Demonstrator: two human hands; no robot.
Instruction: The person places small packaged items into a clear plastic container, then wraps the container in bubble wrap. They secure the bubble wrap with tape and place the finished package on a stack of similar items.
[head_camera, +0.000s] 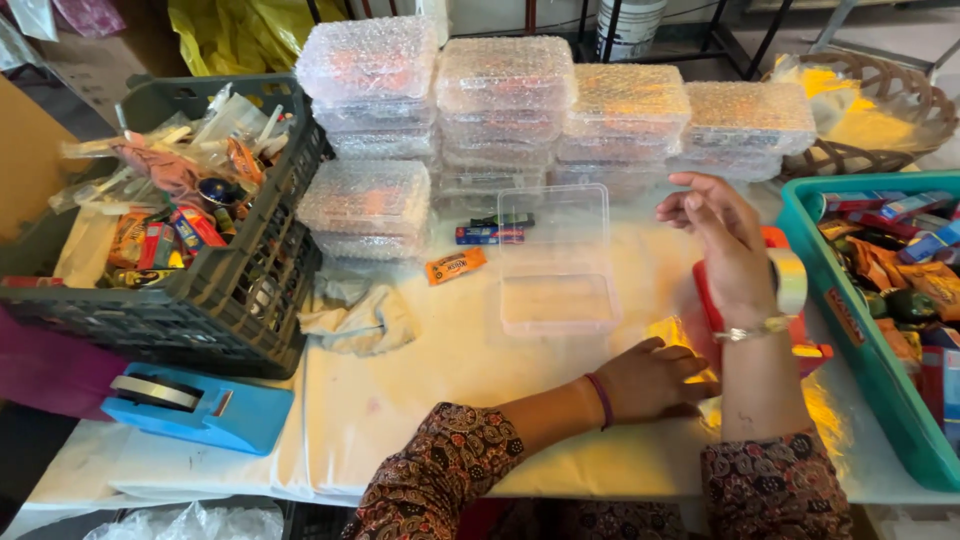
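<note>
My left hand (652, 378) lies flat, fingers spread, on a shiny yellowish clear sheet (672, 330) on the white table (400, 400). My right hand (728, 240) is raised above a red tape dispenser (703, 295) that carries a roll of clear tape (790, 281). Its fingers are loosely curled and apart, and I see nothing in them. Left of both hands stands an open clear plastic box (556, 303), its lid (553, 215) upright and nothing visible inside.
Stacks of bubble-wrapped boxes (505, 90) line the back. A dark crate (210, 310) of wrapped snacks sits left, with a blue tape dispenser (205, 412) in front. A teal bin (850, 350) of packets stands right. An orange packet (455, 265) and a crumpled cloth (355, 315) lie nearby.
</note>
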